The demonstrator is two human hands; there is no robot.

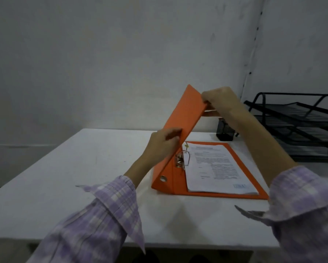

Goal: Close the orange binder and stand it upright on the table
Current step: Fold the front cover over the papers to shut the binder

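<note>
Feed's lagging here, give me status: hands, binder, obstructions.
Both hands on the lifted cover: left hand near edge, right hand top. Orange binder half open, papers flat. Black tray rack stands right, clear.

- The top sheet of paper filed in the orange binder carries printed text: a centred heading near its top edge, blocks of body lines below it, and a few short lines down the left margin. All of it is too small and blurred to read.
- A bluish printed mark, perhaps a stamp or logo, sits at the near right corner of that sheet; its letters cannot be made out.
- The raised cover and the spine of the binder show no legible label, brand or number.
</note>
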